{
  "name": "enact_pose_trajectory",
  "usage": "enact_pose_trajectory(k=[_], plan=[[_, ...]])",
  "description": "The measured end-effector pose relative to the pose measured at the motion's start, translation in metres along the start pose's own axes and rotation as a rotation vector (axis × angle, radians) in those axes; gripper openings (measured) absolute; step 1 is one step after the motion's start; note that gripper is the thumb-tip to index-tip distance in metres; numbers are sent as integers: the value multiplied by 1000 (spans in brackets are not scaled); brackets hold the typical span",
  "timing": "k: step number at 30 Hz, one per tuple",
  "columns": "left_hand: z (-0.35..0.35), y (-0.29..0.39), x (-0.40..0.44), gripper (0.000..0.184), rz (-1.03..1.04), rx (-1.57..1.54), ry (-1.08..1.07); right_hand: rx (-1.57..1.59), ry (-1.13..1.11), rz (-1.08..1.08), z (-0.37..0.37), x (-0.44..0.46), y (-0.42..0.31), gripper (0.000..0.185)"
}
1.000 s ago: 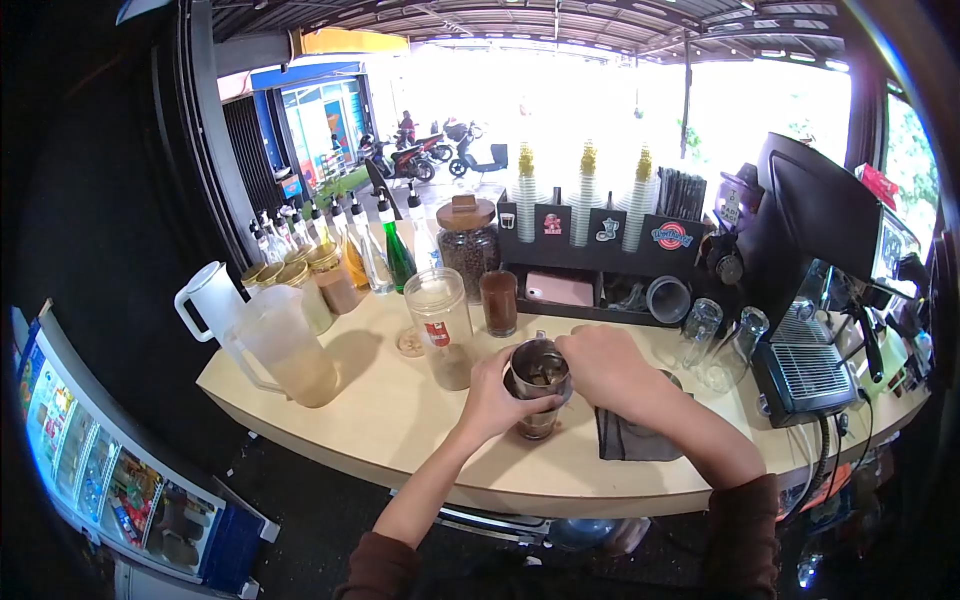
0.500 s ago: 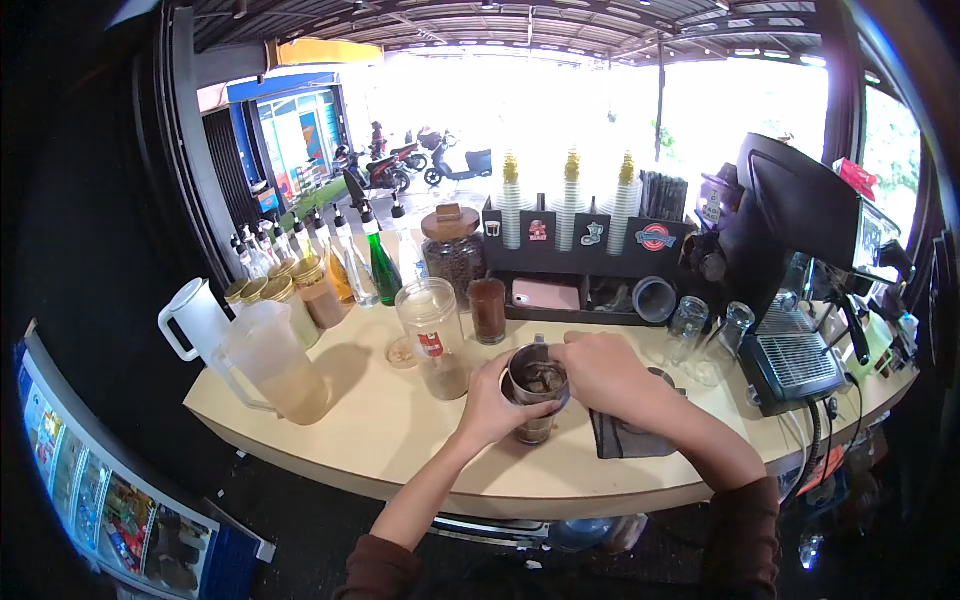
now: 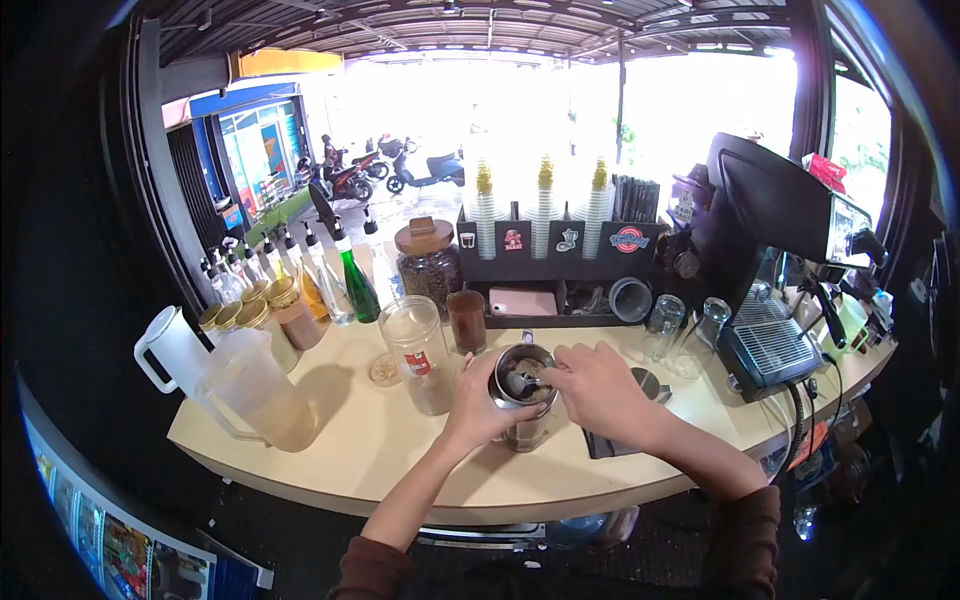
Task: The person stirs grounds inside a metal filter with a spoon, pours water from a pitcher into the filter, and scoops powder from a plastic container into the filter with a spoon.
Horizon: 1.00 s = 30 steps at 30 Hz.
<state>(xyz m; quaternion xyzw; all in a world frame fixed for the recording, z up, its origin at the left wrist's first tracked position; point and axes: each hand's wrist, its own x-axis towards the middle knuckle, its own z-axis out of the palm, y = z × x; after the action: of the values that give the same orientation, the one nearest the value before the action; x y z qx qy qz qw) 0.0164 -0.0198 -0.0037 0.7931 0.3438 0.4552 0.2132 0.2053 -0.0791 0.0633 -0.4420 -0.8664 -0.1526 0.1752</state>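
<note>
Metal cup (image 3: 522,360) upright, spoon (image 3: 519,383) pointing left

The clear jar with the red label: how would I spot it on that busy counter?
On the pale counter, look between the frosted plastic pitchers and the person's left hand. The jar stands upright beside that hand, a round disc lying at its left. Unlike the gold-topped jars further left, it bears a red label on its clear side.

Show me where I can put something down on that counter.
The counter is bare between the front pitcher and the left hand. A smaller gap lies between the clear glasses and right forearm. The back left is crowded with bottles and jars.
</note>
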Motion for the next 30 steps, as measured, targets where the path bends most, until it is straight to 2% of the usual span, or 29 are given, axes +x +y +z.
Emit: enact_pose_trajectory(k=[2, 5, 8, 12, 15, 18, 21, 23, 30], plan=[[0, -2, -1, 77, 36, 21, -15, -39, 166, 40, 1, -1, -1, 22], [-2, -4, -3, 78, 78, 48, -11, 76, 122, 4, 10, -7, 1, 23], [-2, -7, -4, 79, 92, 38, -20, -52, 126, 16, 10, -10, -5, 24], [-2, -10, -5, 80, 115, 44, -24, 23, 127, 50, 10, -10, 0, 23], [-3, -11, -4, 80, 104, 25, -46, -5, 120, -7, 12, -12, -2, 23], [-4, -10, -4, 81, 110, 25, -35, -25, 138, 57, 7, -11, -3, 23], [-5, -10, -4, 82, 117, 32, -37, -64, 87, -23, 8, -11, -8, 24], [-5, -9, -5, 82, 101, 37, -49, -69, 139, 34, 7, -9, -7, 26], [-6, -14, -5, 85, 126, 7, -45, -46, 177, 18, 10, -7, -12, 26]])
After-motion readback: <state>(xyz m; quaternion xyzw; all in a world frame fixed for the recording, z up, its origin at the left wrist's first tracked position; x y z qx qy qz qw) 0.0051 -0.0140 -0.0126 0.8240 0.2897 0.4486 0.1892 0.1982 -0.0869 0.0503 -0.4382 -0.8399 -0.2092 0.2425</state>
